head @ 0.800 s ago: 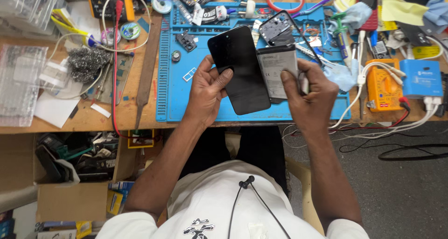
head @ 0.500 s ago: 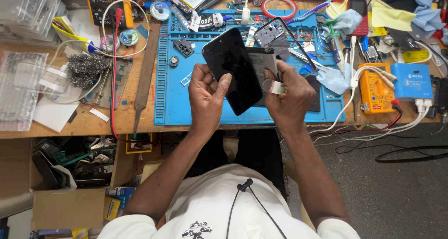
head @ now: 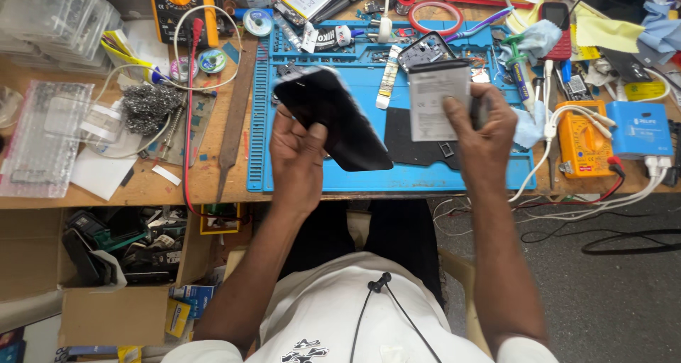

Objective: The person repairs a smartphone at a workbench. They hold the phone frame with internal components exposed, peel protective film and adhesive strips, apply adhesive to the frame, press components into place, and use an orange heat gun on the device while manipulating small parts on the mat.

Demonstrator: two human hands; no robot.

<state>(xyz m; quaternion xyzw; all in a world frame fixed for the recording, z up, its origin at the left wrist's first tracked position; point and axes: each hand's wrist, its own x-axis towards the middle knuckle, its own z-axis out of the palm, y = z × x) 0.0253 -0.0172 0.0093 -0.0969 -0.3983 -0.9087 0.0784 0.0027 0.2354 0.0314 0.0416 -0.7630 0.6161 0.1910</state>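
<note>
So the left hand [head: 298,154] grips a black phone [head: 333,118] tilted over the blue mat [head: 454,175]. Right hand [head: 482,125] pinches a grey battery [head: 438,101] upright, label facing them, probably to read it.

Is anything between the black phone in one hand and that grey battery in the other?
Nothing visible. The black phone in the left hand and the grey battery in the right hand are held apart above the blue mat.

Hands drawn apart, black phone [head: 333,118] left, grey battery [head: 438,101] seemingly lifted clear
</note>
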